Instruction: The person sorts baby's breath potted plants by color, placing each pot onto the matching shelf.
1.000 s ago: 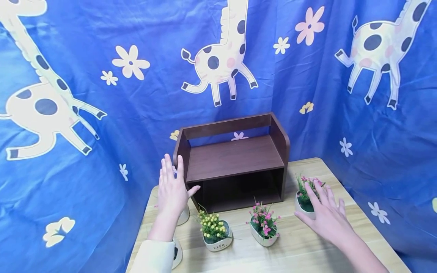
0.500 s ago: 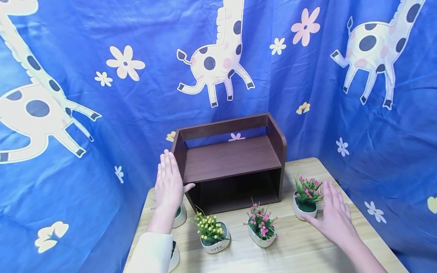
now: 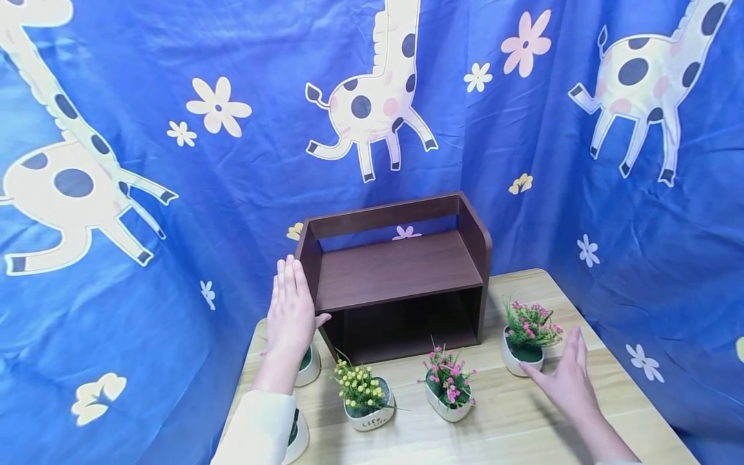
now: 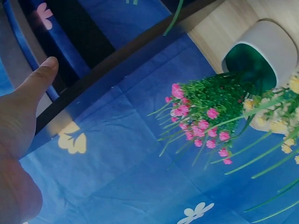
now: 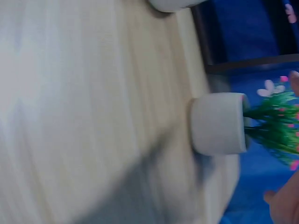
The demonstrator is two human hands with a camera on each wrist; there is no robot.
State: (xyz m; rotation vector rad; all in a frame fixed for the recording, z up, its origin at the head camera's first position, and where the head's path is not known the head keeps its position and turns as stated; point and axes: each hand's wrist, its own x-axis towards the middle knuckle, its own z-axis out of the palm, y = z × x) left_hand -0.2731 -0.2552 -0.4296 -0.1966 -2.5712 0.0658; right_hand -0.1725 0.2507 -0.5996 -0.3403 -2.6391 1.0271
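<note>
My left hand (image 3: 292, 316) is held up with straight fingers at the left side of the dark brown shelf (image 3: 401, 268), holding nothing. My right hand (image 3: 565, 381) is beside a white pot with pink flowers (image 3: 524, 352) to the right of the shelf, thumb near the pot's rim and fingers spread apart from it. In the right wrist view this white pot (image 5: 218, 123) stands upright on the table, with parts of the hand at the right edge. Beneath the left forearm, another white pot (image 3: 310, 368) is partly hidden; the left wrist view shows its pink flowers (image 4: 201, 121).
In front of the shelf stand a pot with yellow flowers (image 3: 369, 400) and another with pink flowers (image 3: 449, 387). One more white pot (image 3: 298, 439) is partly covered by the left sleeve. A blue giraffe-print curtain (image 3: 256, 174) hangs behind the wooden table (image 3: 494, 433).
My right hand has drawn back from over the right-hand pot to its right side, uncovering its flowers. The left hand stays by the shelf, its fingers closer together.
</note>
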